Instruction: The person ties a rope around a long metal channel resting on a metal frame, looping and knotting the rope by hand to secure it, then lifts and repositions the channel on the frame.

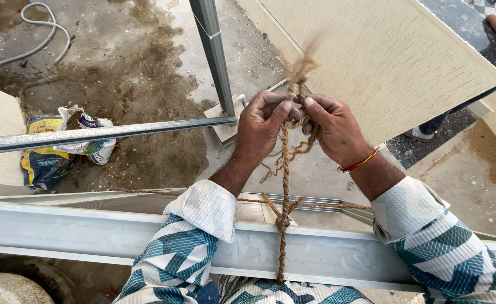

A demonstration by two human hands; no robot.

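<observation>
Left hand (262,125) and right hand (333,128) both pinch the coir rope (285,169) at centre, fingers closed on it. Rope's long axis runs near-far, knotted on the metal channel (90,233) nearest. Hands equally close.

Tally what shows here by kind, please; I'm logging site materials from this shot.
Frayed brown coir rope, held by left hand and right hand: 1
Grey metal bars (upright, horizontal): 2
White metal beam: 1
Crumpled yellow-blue sacks: 1 pile
Grey hose: 1
Total: 6
</observation>
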